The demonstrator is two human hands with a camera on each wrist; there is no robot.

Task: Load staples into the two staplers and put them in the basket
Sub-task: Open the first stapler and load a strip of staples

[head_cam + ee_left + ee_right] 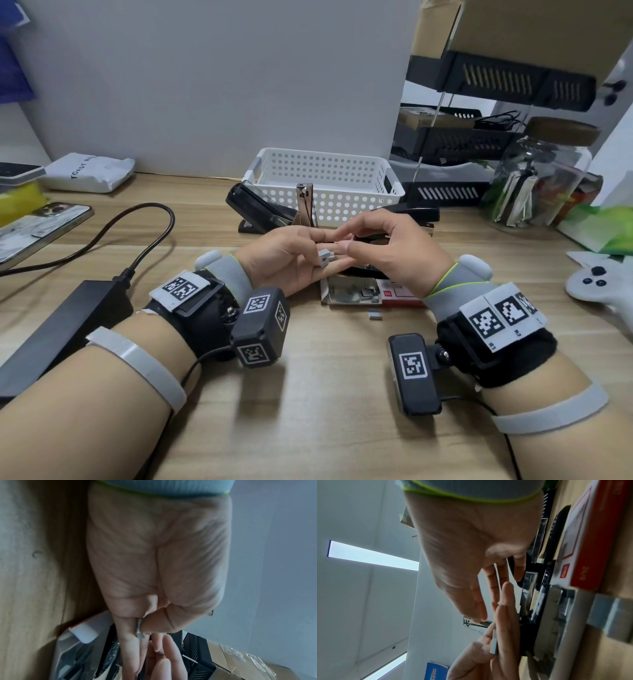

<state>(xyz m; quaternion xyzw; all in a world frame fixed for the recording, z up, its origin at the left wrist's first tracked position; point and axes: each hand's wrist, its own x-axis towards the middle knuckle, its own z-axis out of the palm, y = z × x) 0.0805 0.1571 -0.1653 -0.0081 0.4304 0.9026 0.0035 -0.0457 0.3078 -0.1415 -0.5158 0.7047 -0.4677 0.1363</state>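
My left hand point(325, 248) is palm up at the table's middle, its thumb pinching a short grey strip of staples point(324, 258) against the fingers; the left wrist view shows the same staples point(139, 628). My right hand point(344, 240) hovers just right of it, thumb and index tips close to the left fingertips, with nothing visible between them. A black stapler point(416, 214) lies open beneath both hands. A second black stapler point(260, 209) sits open in front of the white basket point(325, 171), its metal magazine upright. In the right wrist view the staples point(494, 646) lie on the left fingers.
An open staple box point(352, 294) with its red sleeve point(400, 296) lies near my wrists, and a loose staple strip point(375, 315) lies on the table. A phone point(37, 229), black adapter point(58, 329) and cable are left; a jar point(541, 178) and controller point(596, 284) are right.
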